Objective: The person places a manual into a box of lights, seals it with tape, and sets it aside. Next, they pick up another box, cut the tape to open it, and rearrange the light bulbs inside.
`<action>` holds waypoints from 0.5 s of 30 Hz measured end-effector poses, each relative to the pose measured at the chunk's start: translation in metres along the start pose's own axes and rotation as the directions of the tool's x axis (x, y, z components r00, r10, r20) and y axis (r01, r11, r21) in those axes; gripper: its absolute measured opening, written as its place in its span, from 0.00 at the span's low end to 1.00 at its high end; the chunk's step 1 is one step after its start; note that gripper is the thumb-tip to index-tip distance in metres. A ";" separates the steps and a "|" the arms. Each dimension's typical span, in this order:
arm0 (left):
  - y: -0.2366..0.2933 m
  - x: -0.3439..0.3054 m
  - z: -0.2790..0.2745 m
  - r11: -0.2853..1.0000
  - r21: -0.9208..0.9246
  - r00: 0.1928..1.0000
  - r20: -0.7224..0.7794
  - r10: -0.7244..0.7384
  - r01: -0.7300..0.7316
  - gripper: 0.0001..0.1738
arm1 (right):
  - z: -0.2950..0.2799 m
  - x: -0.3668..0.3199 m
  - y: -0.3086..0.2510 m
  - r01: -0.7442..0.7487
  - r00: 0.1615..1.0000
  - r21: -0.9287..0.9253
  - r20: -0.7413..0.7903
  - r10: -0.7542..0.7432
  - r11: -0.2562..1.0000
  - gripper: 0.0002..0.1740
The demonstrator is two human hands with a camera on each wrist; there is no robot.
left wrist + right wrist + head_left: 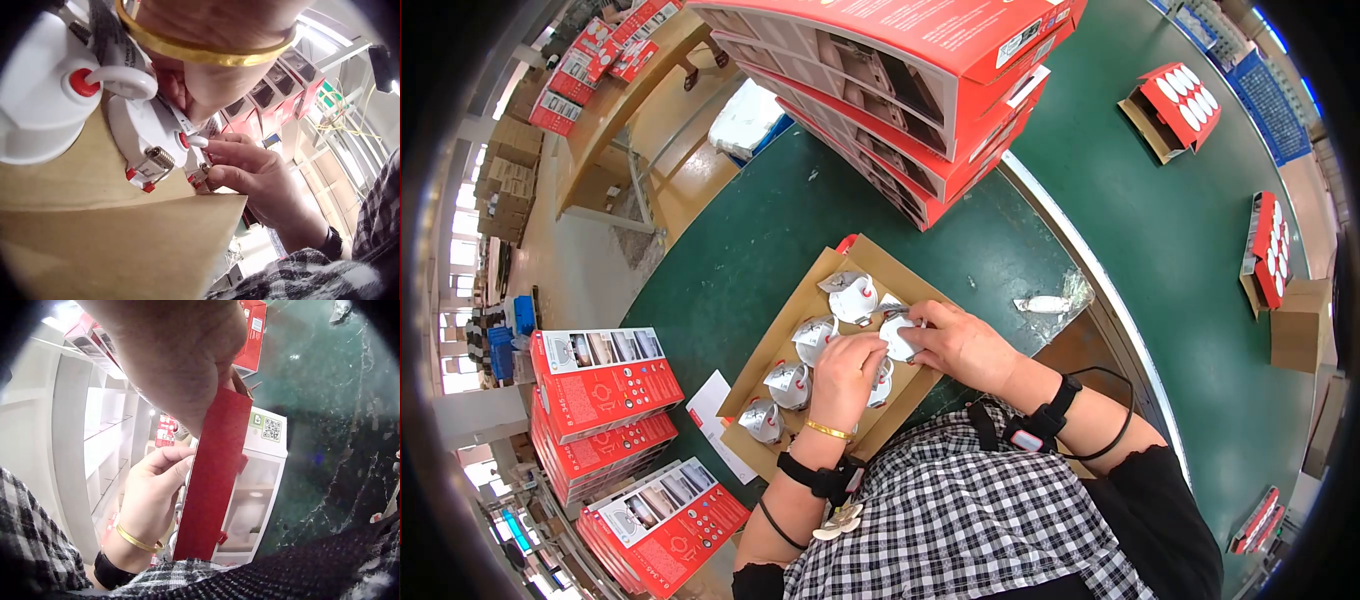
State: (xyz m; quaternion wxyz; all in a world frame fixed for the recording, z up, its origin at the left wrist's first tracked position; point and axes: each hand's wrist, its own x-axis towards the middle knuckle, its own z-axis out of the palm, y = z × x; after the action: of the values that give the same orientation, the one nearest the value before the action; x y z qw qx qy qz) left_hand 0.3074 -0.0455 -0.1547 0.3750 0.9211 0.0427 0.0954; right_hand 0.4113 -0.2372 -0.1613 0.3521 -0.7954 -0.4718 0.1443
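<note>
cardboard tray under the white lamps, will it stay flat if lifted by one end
Probably sags: the cardboard tray looks thin and carries several lamps. They seem to sit loose, so tilting might slide them off.

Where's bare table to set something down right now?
Bare green table lies left of the cardboard tray, up to the stacked red boxes; more beyond the rail, between the two open red boxes. Crowded: the tray, packed with white fixtures, with left hand and right hand gripping one.

My left hand (845, 368) and right hand (965, 345) cover most of the downlight (895, 338) they grip. Red box stack (960, 40) runs off top edge; print unreadable.
</note>
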 end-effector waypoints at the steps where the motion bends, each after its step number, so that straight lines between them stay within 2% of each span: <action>1: -0.001 0.000 0.000 1.000 -0.002 1.000 -0.003 0.008 -0.008 0.05 | 0.000 0.000 0.000 0.001 1.000 0.001 0.001 -0.001 1.000 0.20; 9: -0.007 -0.002 0.001 0.999 -0.009 0.999 0.003 0.047 -0.047 0.05 | -0.002 -0.001 -0.003 0.003 1.000 0.001 -0.002 -0.003 1.000 0.21; 15: -0.002 -0.002 -0.001 0.999 -0.038 1.000 0.000 -0.027 0.027 0.06 | 0.000 0.000 -0.002 0.010 1.000 -0.003 0.002 -0.010 1.000 0.21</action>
State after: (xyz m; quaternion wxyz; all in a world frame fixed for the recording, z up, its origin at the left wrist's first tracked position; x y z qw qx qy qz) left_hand 0.3053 -0.0437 -0.1558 0.3938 0.9131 0.0533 0.0916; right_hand 0.4101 -0.2366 -0.1597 0.3512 -0.7935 -0.4762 0.1426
